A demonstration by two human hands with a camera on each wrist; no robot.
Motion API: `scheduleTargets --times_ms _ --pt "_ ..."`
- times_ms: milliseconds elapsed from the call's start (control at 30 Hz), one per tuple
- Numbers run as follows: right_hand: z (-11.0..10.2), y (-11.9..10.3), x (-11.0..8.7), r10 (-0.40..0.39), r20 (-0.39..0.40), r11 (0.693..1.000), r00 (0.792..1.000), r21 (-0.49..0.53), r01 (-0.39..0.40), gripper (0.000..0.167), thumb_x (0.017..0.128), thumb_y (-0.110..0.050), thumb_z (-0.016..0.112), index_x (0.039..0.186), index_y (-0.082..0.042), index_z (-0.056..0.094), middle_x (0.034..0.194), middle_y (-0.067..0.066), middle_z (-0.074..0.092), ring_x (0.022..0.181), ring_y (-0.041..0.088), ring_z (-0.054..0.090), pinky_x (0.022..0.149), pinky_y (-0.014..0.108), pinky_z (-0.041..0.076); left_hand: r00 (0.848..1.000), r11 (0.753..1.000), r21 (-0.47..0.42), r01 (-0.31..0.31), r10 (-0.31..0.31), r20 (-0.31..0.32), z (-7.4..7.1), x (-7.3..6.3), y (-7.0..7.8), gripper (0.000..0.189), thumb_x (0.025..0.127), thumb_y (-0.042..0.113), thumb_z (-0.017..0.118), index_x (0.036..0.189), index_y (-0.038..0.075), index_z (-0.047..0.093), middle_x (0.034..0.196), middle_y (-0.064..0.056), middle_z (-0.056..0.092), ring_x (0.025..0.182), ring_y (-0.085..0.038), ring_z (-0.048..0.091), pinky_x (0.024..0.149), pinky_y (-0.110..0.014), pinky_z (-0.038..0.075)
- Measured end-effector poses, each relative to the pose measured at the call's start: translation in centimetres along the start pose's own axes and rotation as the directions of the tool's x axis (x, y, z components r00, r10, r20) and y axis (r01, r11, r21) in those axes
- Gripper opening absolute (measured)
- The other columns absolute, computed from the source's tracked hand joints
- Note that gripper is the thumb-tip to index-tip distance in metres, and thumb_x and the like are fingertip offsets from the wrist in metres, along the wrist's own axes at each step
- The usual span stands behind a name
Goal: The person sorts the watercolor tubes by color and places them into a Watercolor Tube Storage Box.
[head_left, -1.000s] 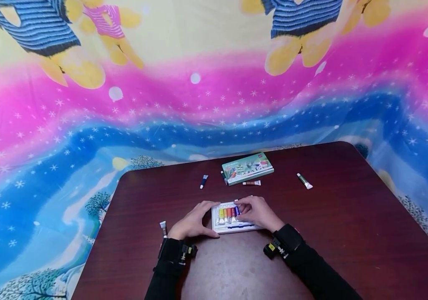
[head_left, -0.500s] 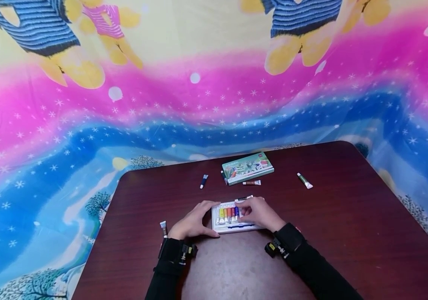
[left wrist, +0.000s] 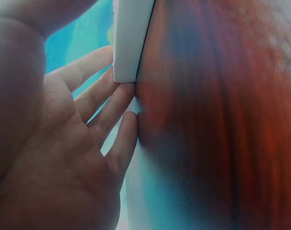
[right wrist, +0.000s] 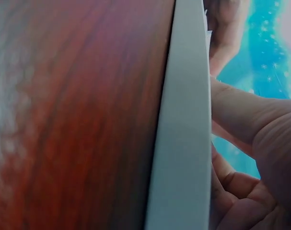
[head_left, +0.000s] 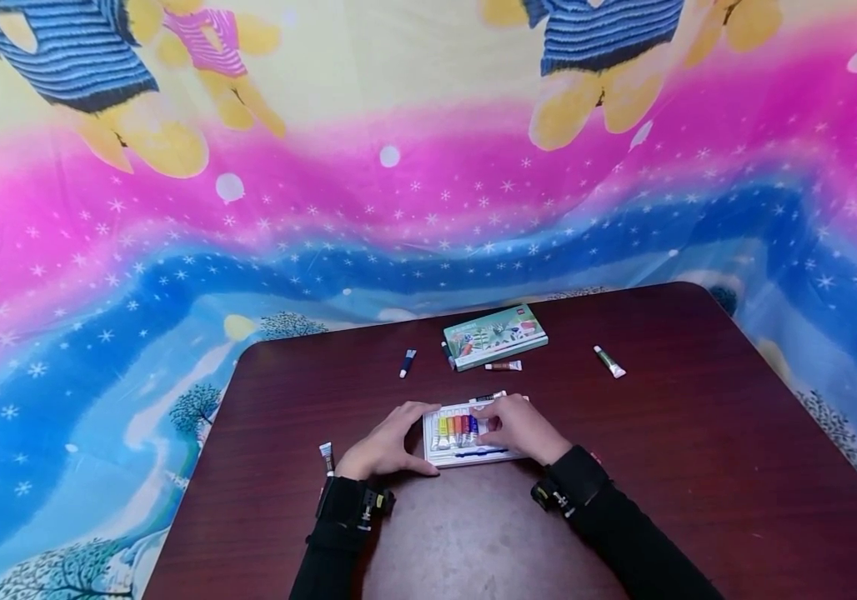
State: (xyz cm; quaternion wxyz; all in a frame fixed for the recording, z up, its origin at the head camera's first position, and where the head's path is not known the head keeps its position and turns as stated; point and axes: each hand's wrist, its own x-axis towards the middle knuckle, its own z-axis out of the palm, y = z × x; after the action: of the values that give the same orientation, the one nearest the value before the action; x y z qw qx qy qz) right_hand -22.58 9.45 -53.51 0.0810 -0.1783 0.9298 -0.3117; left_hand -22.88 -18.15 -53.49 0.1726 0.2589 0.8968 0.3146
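Observation:
A white tray (head_left: 432,455) lies on the table with a row of paint tubes (head_left: 451,429) in yellow, orange and red. My left hand (head_left: 383,442) holds the tray's left end, thumb at the near edge and fingers at the far edge. In the left wrist view its outer fingers lie along the tray's corner. My right hand (head_left: 522,425) reaches over the right half, thumb and index finger at a blue paint tube (head_left: 473,428) at the row's right end. A dark blue brush (head_left: 477,453) lies along the tray's near side. The right fingertips are hidden in the right wrist view.
Just behind the tray lies a black-labelled tube (head_left: 487,397). Farther back are a green box (head_left: 496,337), a brown tube (head_left: 503,366), a dark blue tube (head_left: 408,363) and a green tube (head_left: 609,362). Another tube (head_left: 327,457) lies beside my left wrist.
My right hand has shifted slightly right, showing more of the black-labelled tube behind. The blue paint tube now stands straighter in line with the row. My left hand has stayed put.

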Motion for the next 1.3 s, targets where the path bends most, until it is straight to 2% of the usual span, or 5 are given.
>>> scheduleTargets --times_ms 200,567,700,933,1300 --pt "0.0 0.6 0.0 -0.026 -0.005 0.998 1.000 0.061 0.027 0.043 0.084 -0.021 0.088 0.125 -0.012 0.077 0.072 -0.008 0.063 0.066 0.009 0.051 0.061 0.024 0.041 1.000 1.000 -0.003 0.009 -0.009 0.002 0.0 -0.1 0.1 0.096 0.078 0.045 0.090 0.158 0.025 0.041 0.156 -0.004 0.043 0.140 -0.024 0.041 0.115 -0.055 0.041" --pt "-0.4 0.9 -0.2 -0.055 0.006 0.991 0.998 0.125 0.054 0.046 0.083 -0.019 0.089 0.126 -0.013 0.076 0.073 -0.007 0.060 0.069 0.008 0.053 0.062 0.022 0.044 1.000 1.000 0.008 0.019 -0.020 0.013 0.2 -0.1 -0.1 0.097 0.079 0.044 0.091 0.160 0.027 0.039 0.157 -0.002 0.042 0.141 -0.024 0.040 0.115 -0.054 0.041" --pt "-1.0 1.1 -0.3 -0.115 -0.016 0.990 0.993 0.080 0.116 0.055 0.080 -0.023 0.091 0.131 -0.014 0.074 0.087 -0.004 0.062 0.080 0.011 0.053 0.069 0.026 0.046 1.000 1.000 0.009 0.021 -0.021 0.010 0.1 0.0 -0.1 0.097 0.079 0.044 0.091 0.159 0.028 0.039 0.157 -0.002 0.042 0.141 -0.024 0.040 0.115 -0.054 0.041" --pt "-2.0 1.9 -0.6 -0.245 -0.002 0.968 0.969 -0.063 0.245 0.098 0.065 -0.045 0.098 0.151 -0.021 0.057 0.139 0.007 0.057 0.135 0.030 0.045 0.110 0.056 0.040 1.000 0.999 0.025 0.028 -0.028 0.008 0.1 0.0 -0.2 0.098 0.077 0.046 0.091 0.159 0.029 0.040 0.156 0.000 0.043 0.142 -0.022 0.040 0.116 -0.052 0.041" --pt "-3.6 3.2 -1.1 -0.175 0.161 0.984 0.971 -0.016 0.180 0.108 0.063 -0.034 0.101 0.156 -0.018 0.050 0.147 0.007 0.052 0.132 0.026 0.048 0.106 0.049 0.048 1.000 0.999 0.030 0.018 -0.018 0.001 0.1 0.0 -0.1 0.097 0.077 0.043 0.092 0.158 0.026 0.042 0.157 -0.001 0.043 0.143 -0.022 0.041 0.115 -0.051 0.042"
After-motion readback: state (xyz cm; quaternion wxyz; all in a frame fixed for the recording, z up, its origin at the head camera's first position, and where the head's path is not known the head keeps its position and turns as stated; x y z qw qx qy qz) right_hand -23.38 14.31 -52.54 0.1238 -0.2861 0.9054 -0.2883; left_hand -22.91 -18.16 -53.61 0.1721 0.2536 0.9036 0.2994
